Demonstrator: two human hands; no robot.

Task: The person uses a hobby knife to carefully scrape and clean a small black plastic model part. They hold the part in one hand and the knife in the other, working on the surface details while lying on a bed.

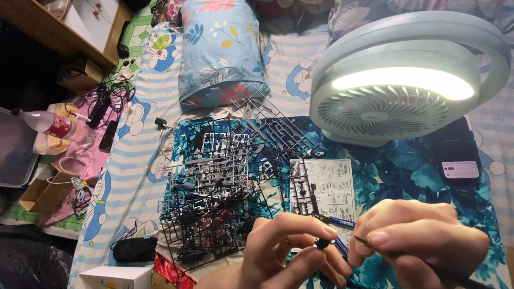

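Black small plastic part point(322, 244) pinched in left hand point(284, 251); right hand point(423, 241) clamped on thin dark tool point(428, 266), tip near part.

The tiny black piece point(322, 244) between the fingers is too small to tell. The thin tool point(428, 267) runs off the bottom edge. Both wrists are cut off too.

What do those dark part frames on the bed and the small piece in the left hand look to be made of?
The part frames look like moulded plastic, grey and black with slight gloss: thin, even bars in a grid. The small piece pinched by the left hand looks like matching black plastic, though it is too small to be sure.
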